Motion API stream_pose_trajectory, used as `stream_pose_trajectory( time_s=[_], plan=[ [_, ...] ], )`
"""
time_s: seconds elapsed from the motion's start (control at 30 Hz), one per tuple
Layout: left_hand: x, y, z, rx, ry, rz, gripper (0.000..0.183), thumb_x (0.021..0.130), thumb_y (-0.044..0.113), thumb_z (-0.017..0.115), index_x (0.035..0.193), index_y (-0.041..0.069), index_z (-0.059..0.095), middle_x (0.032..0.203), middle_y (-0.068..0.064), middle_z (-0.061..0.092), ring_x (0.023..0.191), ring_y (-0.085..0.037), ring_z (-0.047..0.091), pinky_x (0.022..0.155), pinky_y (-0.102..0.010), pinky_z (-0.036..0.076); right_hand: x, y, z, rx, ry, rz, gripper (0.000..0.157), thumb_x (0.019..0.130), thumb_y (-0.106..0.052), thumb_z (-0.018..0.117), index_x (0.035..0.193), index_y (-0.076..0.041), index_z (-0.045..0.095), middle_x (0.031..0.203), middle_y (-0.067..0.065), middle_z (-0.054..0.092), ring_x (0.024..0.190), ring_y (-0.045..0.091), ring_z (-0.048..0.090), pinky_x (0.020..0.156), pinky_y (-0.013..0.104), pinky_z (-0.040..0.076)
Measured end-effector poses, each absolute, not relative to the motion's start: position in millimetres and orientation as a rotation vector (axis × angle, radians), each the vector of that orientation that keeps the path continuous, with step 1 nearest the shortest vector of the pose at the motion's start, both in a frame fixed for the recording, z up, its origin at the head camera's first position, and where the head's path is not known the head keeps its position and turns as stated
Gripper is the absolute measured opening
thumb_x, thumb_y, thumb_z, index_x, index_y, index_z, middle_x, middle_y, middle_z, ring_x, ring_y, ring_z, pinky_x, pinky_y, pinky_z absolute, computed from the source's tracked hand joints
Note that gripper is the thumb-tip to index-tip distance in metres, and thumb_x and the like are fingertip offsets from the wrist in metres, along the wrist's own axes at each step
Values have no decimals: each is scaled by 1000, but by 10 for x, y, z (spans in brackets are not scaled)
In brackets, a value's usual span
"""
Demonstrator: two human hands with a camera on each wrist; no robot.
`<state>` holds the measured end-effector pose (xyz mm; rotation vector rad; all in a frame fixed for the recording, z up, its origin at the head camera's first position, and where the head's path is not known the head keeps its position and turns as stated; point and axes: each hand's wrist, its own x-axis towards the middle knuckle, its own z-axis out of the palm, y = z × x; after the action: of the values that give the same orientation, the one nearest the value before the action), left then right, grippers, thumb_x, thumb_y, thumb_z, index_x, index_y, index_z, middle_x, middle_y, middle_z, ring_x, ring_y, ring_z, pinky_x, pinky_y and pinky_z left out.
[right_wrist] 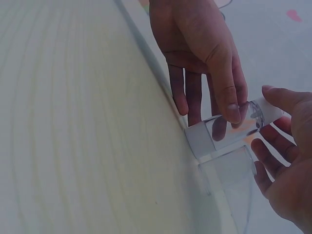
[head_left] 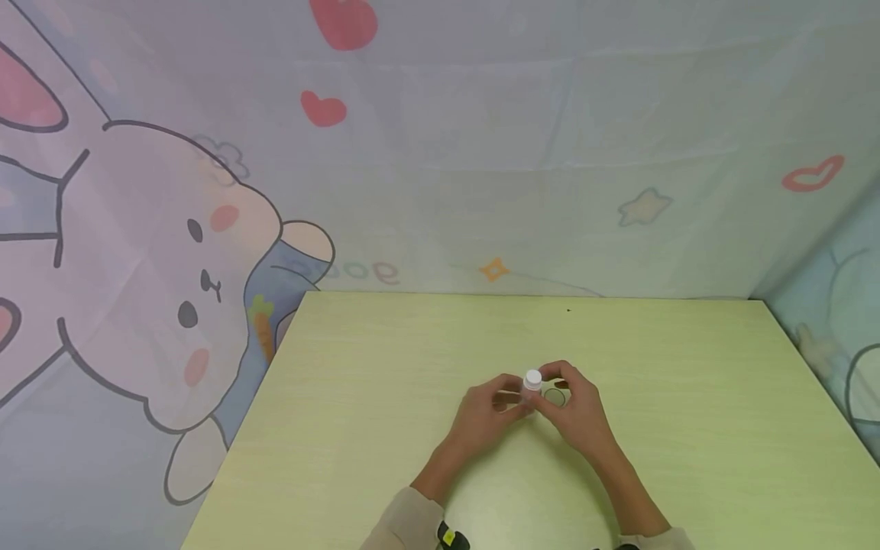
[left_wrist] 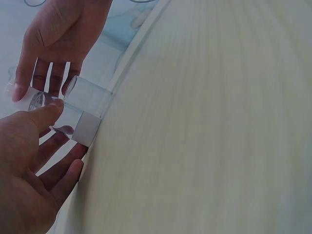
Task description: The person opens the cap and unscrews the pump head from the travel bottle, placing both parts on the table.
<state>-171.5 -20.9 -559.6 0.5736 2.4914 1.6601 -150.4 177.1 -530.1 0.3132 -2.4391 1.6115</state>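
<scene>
A small clear bottle (left_wrist: pixel 73 117) with a white cap (head_left: pixel 532 377) and a white band (right_wrist: pixel 200 140) at its bottom end stands upright on the table. My left hand (head_left: pixel 479 416) grips the clear body between thumb and fingers. From the other side, my right hand (head_left: pixel 583 412) pinches the white cap with its thumb and fingers, as both wrist views show. Close beside the bottle, on the right hand's side, stands an open clear cup (right_wrist: pixel 229 178). It appears in the left wrist view as a transparent cylinder. What the bottle holds is hard to make out.
The pale wooden table (head_left: pixel 357 397) extends around both hands. Behind it hangs a cloth backdrop (head_left: pixel 440 153) with a rabbit, hearts and stars. A tiny dark speck (head_left: pixel 568 310) lies near the table's back edge.
</scene>
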Motion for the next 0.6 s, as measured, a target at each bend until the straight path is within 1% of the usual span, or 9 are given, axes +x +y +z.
stream_pose_trajectory(
  time_s=[0.27,0.6],
  plan=[
    [-1707,-211,-5596,559,2493,1658,34,97,49,76,127,35,70,124,14,72,112,-7,71,98,-28,57,-1484,1778,-5277,355,-2419,1615,29,94,-22,85,117,-15,69,115,-3,70,113,19,62,99,38,49],
    [-1719,-211,-5619,576,2490,1669,34,96,46,77,127,34,70,124,13,72,113,-6,71,97,-27,57,-1475,1796,-5278,406,-2407,1601,28,96,-19,82,121,-16,71,119,-3,71,114,21,62,99,35,49]
  ],
)
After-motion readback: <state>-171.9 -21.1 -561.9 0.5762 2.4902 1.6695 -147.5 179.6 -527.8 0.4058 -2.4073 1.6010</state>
